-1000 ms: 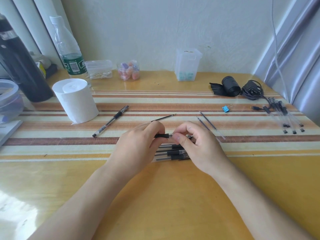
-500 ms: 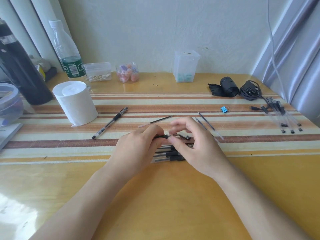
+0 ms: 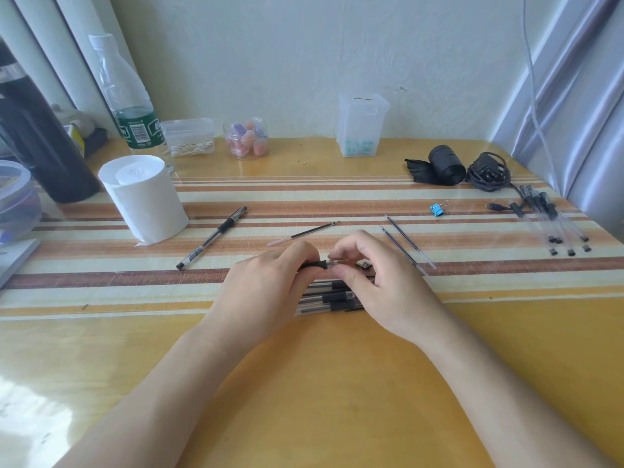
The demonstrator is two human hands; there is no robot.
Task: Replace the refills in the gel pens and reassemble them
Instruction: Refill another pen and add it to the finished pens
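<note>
Likely home desk (image 3: 304,383), water bottle (image 3: 130,106), tissue roll (image 3: 143,197)

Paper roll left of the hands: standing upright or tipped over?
Upright. The paper roll stands on one flat end on the striped mat, its other round end facing up.

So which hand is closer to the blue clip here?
Right. The right hand is nearer the camera than the blue clip and to its left; the left hand is farther left, at the other end of the pen both hands hold.
</note>
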